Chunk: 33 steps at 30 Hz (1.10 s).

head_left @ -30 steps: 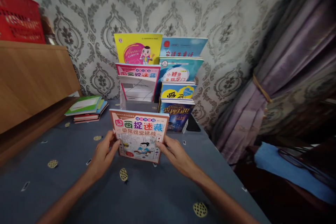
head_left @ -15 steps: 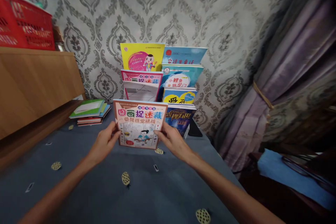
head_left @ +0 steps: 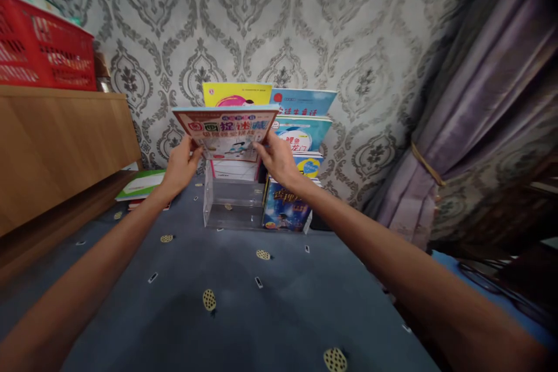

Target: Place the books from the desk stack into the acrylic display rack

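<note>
Both my hands grip a picture book point(head_left: 229, 136) with a brown-edged cover, one at each side. My left hand point(head_left: 182, 165) pinches its left edge and my right hand point(head_left: 279, 157) its right edge. The book is raised and tilted, its top edge toward me, in front of the left column of a clear acrylic book stand point(head_left: 235, 224). Behind it stand a yellow book point(head_left: 238, 93) and, partly covered, a pink-bordered book point(head_left: 238, 170). The right column holds a blue book point(head_left: 305, 102), a teal book point(head_left: 320, 131), a yellow-and-blue book point(head_left: 311, 165) and a dark blue book point(head_left: 285, 206).
A small stack of books point(head_left: 142, 185) lies at the left beside a wooden cabinet point(head_left: 65, 151) that carries a red basket point(head_left: 47, 46). Patterned dark blue cloth point(head_left: 235, 325) covers the table. A tied purple curtain point(head_left: 418, 186) hangs at the right.
Both hands have lifted the brown-edged book up and away from me, and its top now leans toward me. The lower left tiers of the clear stand have come into sight.
</note>
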{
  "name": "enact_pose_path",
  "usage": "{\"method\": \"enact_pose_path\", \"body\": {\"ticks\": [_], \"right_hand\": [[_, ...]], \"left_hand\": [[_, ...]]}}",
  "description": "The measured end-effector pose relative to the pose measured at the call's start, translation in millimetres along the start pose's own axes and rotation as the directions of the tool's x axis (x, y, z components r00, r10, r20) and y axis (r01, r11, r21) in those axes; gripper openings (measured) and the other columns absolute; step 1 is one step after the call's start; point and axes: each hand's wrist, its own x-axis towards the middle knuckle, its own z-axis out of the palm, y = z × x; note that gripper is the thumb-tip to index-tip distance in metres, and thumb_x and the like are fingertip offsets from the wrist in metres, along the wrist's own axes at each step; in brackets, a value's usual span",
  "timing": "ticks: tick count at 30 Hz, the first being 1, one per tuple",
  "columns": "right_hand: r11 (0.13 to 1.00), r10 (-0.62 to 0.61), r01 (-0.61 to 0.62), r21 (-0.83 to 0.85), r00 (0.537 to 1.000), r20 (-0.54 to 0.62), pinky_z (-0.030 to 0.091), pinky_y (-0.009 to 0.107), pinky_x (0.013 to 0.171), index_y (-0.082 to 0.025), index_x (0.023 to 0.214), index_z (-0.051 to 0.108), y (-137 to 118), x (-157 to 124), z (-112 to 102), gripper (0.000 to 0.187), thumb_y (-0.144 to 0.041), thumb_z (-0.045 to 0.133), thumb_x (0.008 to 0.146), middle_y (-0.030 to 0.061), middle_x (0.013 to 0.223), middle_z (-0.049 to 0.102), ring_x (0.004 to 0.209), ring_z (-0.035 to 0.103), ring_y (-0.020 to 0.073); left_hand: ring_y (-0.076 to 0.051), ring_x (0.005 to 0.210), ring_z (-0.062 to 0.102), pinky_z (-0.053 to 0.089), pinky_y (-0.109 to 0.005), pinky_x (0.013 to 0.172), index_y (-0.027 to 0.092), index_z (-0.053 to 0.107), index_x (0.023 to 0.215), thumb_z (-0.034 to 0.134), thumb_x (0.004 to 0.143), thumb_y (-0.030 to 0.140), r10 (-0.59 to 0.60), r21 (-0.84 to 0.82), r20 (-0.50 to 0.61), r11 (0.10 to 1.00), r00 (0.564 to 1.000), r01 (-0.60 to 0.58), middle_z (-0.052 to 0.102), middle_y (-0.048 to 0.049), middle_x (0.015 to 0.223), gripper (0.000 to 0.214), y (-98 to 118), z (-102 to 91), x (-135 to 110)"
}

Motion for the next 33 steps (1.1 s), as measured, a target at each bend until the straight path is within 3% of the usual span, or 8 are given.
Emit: {"method": "enact_pose_path", "body": {"ticks": [6, 13, 20, 29, 33], "right_hand": [[0.997, 0.000, -0.004, -0.079, 0.999, -0.042, 0.052, 0.045, 0.087, -0.021, 0.116, 0.059, 9.9, 14.0, 6.0, 0.027, -0.027, 0.050, 0.091, 0.0106, 0.101, 0.071, 0.099, 0.065, 0.0304], [0.994, 0.056, -0.057, -0.095, 0.998, -0.008, 0.052, 0.043, 0.086, -0.022, 0.117, 0.059, 28.7, 16.4, 14.8, 0.030, -0.022, 0.052, 0.089, 0.0093, 0.103, 0.071, 0.096, 0.065, 0.0277], [0.973, 0.152, -0.141, -0.185, 0.988, 0.042, 0.049, 0.041, 0.080, -0.019, 0.101, 0.059, 38.6, 19.0, 16.5, 0.019, -0.020, 0.053, 0.084, 0.0089, 0.089, 0.069, 0.083, 0.062, 0.0270], [0.985, 0.098, -0.104, -0.138, 0.994, -0.054, 0.050, 0.044, 0.084, -0.020, 0.110, 0.055, 39.0, 17.0, 6.4, 0.026, -0.015, 0.045, 0.086, 0.0116, 0.098, 0.070, 0.091, 0.064, 0.0268], [0.991, 0.065, -0.073, -0.111, 0.995, -0.072, 0.052, 0.044, 0.087, -0.019, 0.108, 0.057, 38.6, 13.5, 5.3, 0.025, -0.015, 0.044, 0.087, 0.0123, 0.105, 0.071, 0.097, 0.065, 0.0264]], "left_hand": [[-0.024, 0.105, 0.068, 0.052, -0.042, 0.097, 0.018, 0.053, 0.122, 0.050, 0.092, 0.021, -0.031, -0.024, -0.017, 0.999, 0.999, 0.030, 0.070, -0.0106, 0.116, 0.031, -7.6, 9.8, 22.8], [-0.026, 0.099, 0.068, 0.051, -0.040, 0.092, 0.017, 0.057, 0.111, 0.053, 0.089, 0.020, -0.092, 0.066, 0.048, 0.994, 0.995, 0.088, 0.072, -0.0104, 0.107, 0.023, -11.2, 19.0, 25.6], [-0.029, 0.101, 0.067, 0.050, -0.041, 0.091, 0.017, 0.058, 0.103, 0.052, 0.089, 0.019, -0.152, 0.133, 0.098, 0.981, 0.984, 0.138, 0.071, -0.0116, 0.105, 0.015, -13.1, 31.4, 20.2], [-0.030, 0.101, 0.066, 0.048, -0.043, 0.093, 0.016, 0.059, 0.098, 0.052, 0.086, 0.020, -0.214, 0.259, 0.172, 0.952, 0.962, 0.166, 0.071, -0.0151, 0.103, 0.014, -26.4, 44.2, 11.0], [-0.030, 0.099, 0.067, 0.049, -0.042, 0.090, 0.016, 0.055, 0.108, 0.051, 0.089, 0.023, -0.249, 0.301, 0.173, 0.935, 0.953, 0.190, 0.071, -0.0137, 0.102, 0.021, -25.5, 45.3, 8.2]]}}
